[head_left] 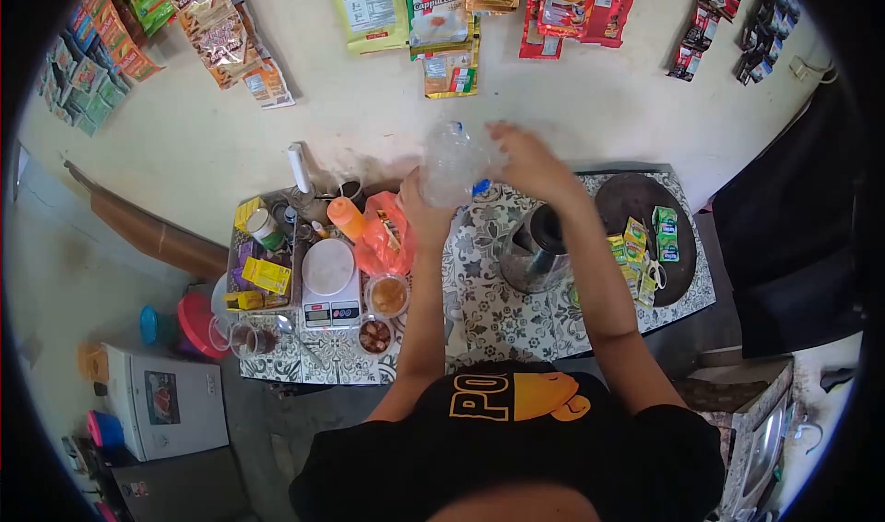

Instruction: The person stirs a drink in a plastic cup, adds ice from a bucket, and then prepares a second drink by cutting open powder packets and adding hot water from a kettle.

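Observation:
Above the back edge of the patterned table (498, 319), my left hand (426, 204) is wrapped round the side of a clear, see-through plastic container (452, 167) with blue parts. To its right my right hand (524, 158) is raised, smeared by motion, its fingers pointing toward the container; whether it touches or holds anything is unclear. An orange-red plastic bag (383, 236) lies left of my left forearm, beside an orange bottle (346, 216). Below my right hand stands a kettle or jug with a black top (546, 229).
A white scale (332, 313) carries a round white lid. Two cups, one of amber contents (387, 295) and one dark (375, 336), stand beside it. A dark round tray (678, 273) holds sachets and scissors. Sachet packs (438, 10) hang on the wall.

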The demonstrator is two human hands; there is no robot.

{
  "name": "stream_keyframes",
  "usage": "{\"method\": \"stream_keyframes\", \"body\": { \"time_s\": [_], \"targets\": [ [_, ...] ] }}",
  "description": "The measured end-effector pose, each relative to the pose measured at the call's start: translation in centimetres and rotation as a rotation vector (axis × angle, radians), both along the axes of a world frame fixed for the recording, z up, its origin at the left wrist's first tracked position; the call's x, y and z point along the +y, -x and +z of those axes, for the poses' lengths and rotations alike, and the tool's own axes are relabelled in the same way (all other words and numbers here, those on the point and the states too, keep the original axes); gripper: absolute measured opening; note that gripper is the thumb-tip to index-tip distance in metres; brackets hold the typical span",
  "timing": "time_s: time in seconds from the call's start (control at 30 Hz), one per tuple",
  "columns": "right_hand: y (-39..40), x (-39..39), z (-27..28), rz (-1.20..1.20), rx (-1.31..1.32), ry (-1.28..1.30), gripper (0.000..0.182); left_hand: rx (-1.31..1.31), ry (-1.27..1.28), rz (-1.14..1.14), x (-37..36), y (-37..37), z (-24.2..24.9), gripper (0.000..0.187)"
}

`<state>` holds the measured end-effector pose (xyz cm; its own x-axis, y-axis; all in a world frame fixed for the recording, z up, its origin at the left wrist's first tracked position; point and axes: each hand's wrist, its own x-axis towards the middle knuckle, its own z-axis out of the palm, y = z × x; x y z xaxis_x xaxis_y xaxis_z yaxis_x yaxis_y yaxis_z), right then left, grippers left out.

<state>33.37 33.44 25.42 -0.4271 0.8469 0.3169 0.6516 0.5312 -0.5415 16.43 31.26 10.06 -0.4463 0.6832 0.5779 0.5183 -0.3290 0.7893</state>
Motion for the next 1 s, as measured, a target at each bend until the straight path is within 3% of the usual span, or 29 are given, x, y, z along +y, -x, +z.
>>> {"method": "stream_keyframes", "body": {
  "time_s": [0.07, 0.17, 0.2, 0.27, 0.33, 0.4, 0.47, 0.53, 0.6, 0.67, 0.73, 0.77, 0.83, 0.87, 0.93, 1.0],
  "targets": [
    [-0.8, -3.6, 7.3, 0.128, 0.402, -0.121, 0.034, -0.012, -0.068, 0.024, 0.7, 0.0, -0.4, 0.083],
    [-0.2, -6.1, 9.1, 0.289, 0.32, -0.101, 0.031, -0.109, -0.099, -0.032, 0.7, -0.6, -0.9, 0.084],
    [0.2, -5.4, 7.4, 0.274, 0.317, -0.093, 0.031, -0.113, -0.088, -0.045, 0.8, -0.8, -1.1, 0.084],
    [1.0, -3.9, 2.4, 0.011, 0.157, -0.261, 0.032, -0.159, -0.105, -0.029, 0.4, -0.9, -2.0, 0.087],
    [1.1, -4.4, 1.9, -0.089, 0.281, -0.164, 0.028, -0.134, -0.109, -0.044, 0.0, -1.1, -2.5, 0.089],
    [0.9, -5.1, 1.2, -0.213, 0.607, 0.145, 0.026, -0.106, -0.125, -0.041, 0.0, -1.1, -2.5, 0.091],
    [0.0, -5.9, 1.5, -0.319, 0.533, 0.163, 0.022, -0.039, -0.252, -0.076, 0.0, -1.7, -2.4, 0.092],
    [-2.2, -7.4, 1.2, -0.483, 0.461, 0.187, 0.019, 0.006, -0.219, -0.101, -0.2, -2.1, -2.5, 0.093],
    [-3.9, -9.2, 0.4, -0.306, 0.324, 0.188, 0.019, 0.049, -0.174, -0.125, -0.8, -2.9, -3.2, 0.093],
    [-4.5, -10.1, 0.3, -0.297, 0.322, 0.318, 0.02, 0.047, -0.295, -0.068, -0.5, -3.4, -3.6, 0.09],
    [-5.2, -9.6, -0.6, 0.102, 0.163, 0.27, 0.02, 0.025, -0.268, -0.107, -0.8, -3.2, -3.4, 0.089],
    [-5.0, -9.3, -1.5, 0.087, 0.166, 0.272, 0.02, 0.001, -0.25, -0.115, -0.9, -3.2, -3.1, 0.089],
    [-3.8, -8.5, -3.1, 0.222, 0.29, -0.222, 0.024, -0.031, -0.235, -0.139, -0.7, -3.1, -4.0, 0.088],
    [-3.3, -8.1, -3.2, 0.216, 0.291, -0.222, 0.024, -0.059, -0.224, -0.151, -0.7, -3.1, -4.5, 0.088],
    [-2.4, -7.5, -2.8, -0.028, 0.195, 0.054, 0.026, 0.029, -0.216, -0.144, -1.9, -3.4, -3.0, 0.088],
    [-1.7, -7.3, -2.8, -0.135, 0.158, -0.055, 0.031, 0.114, -0.205, -0.134, -3.0, -3.4, -2.7, 0.088]
  ]
}}
